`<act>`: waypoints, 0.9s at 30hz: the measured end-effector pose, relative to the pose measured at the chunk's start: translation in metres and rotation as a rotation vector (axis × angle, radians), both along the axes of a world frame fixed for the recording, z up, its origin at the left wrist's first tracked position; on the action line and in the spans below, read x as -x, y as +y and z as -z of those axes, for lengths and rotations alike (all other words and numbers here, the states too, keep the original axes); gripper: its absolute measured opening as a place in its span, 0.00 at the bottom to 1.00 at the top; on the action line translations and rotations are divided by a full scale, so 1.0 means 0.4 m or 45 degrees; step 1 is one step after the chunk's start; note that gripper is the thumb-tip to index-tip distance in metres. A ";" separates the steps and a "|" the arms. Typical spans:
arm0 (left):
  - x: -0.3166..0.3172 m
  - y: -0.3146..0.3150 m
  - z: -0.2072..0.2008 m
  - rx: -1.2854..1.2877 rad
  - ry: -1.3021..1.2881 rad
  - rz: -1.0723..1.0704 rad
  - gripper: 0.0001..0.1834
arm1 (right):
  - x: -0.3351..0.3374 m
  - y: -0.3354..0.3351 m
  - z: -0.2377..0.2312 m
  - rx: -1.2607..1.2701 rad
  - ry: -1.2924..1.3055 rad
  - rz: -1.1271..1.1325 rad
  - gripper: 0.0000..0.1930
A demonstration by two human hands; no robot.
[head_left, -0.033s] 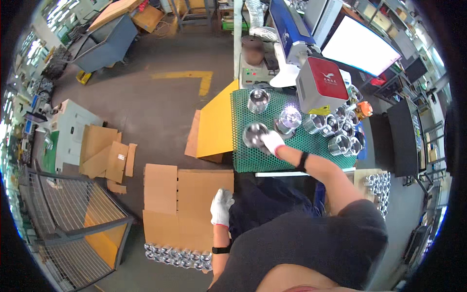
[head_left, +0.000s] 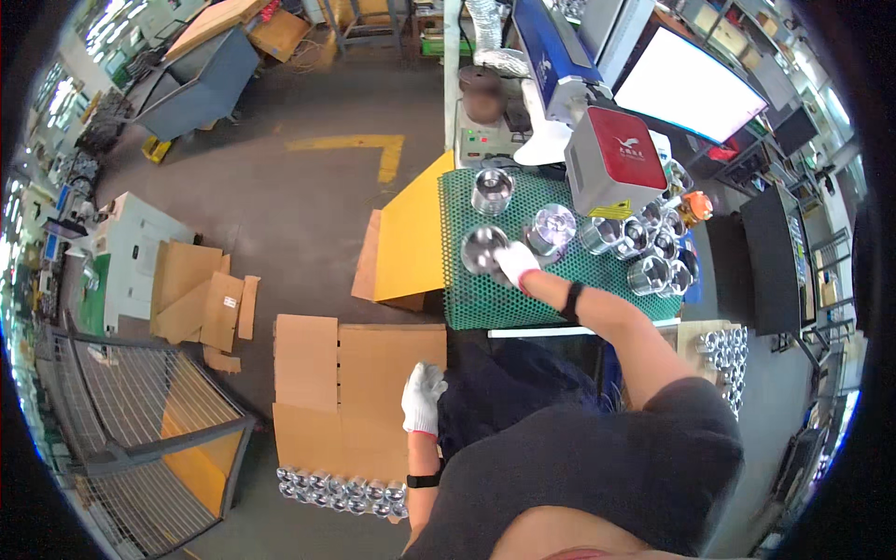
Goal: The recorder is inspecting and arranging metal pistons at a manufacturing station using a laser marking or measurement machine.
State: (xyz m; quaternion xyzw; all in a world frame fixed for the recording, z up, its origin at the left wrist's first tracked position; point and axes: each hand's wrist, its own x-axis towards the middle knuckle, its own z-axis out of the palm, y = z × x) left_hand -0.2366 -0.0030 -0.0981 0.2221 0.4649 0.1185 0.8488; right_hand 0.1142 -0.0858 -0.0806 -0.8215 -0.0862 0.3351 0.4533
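Observation:
My right hand (head_left: 516, 264), in a white knitted glove, grips the right side of a shiny, piston-like metal cup (head_left: 483, 249) on the green perforated mat (head_left: 560, 297). This cup is slightly blurred. Just right of it, a similar metal cylinder (head_left: 553, 229) stands beneath the red-and-grey head (head_left: 616, 163) of a marking machine. Another metal cup (head_left: 492, 190) sits behind, near the mat's far left. My left hand (head_left: 425, 397), gloved too, hovers above cardboard left of my body, its fingers curled closed and no object showing in them.
Several metal cups (head_left: 651, 274) crowd the mat's right side, by an orange object (head_left: 696, 204). A yellow panel (head_left: 415, 238) leans along the bench's left edge. Rows of cups line the cardboard (head_left: 387, 373) at lower left, and more cups (head_left: 723, 359) stand at right. A lit monitor (head_left: 691, 86) is behind.
The bright white glare on the cylinder under the machine head has faded to a faint purplish shine. My right hand stays at the same cup, and my left hand has barely moved.

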 end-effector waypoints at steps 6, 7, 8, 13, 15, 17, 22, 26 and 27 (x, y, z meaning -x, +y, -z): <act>-0.006 0.000 0.004 -0.043 0.045 -0.049 0.21 | -0.039 0.101 -0.060 -0.068 0.175 0.334 0.18; 0.004 0.012 0.046 0.015 -0.031 -0.035 0.22 | -0.032 0.095 -0.077 -0.088 0.174 0.321 0.19; 0.004 0.014 0.068 0.077 -0.105 -0.027 0.22 | -0.023 0.087 -0.084 -0.107 0.173 0.302 0.20; -0.138 -0.015 -0.053 -0.108 0.152 0.178 0.23 | 0.045 -0.072 -0.082 -0.150 -0.274 -0.143 0.25; -0.178 -0.011 -0.006 -0.086 0.159 0.310 0.30 | 0.102 -0.219 -0.032 -0.057 -0.400 -0.688 0.23; -0.244 -0.023 -0.023 -0.097 0.190 0.359 0.29 | 0.088 -0.368 0.003 0.214 -0.168 -1.273 0.20; -0.369 -0.047 -0.060 -0.162 0.133 0.455 0.29 | -0.128 -0.511 -0.277 0.780 -0.716 -0.989 0.16; -0.450 -0.082 -0.100 -0.219 0.037 0.516 0.28 | -0.287 -0.501 -0.350 0.591 -1.335 -0.755 0.15; -0.466 -0.094 -0.111 -0.226 -0.032 0.523 0.26 | -0.315 -0.507 -0.303 0.745 -1.232 -0.830 0.15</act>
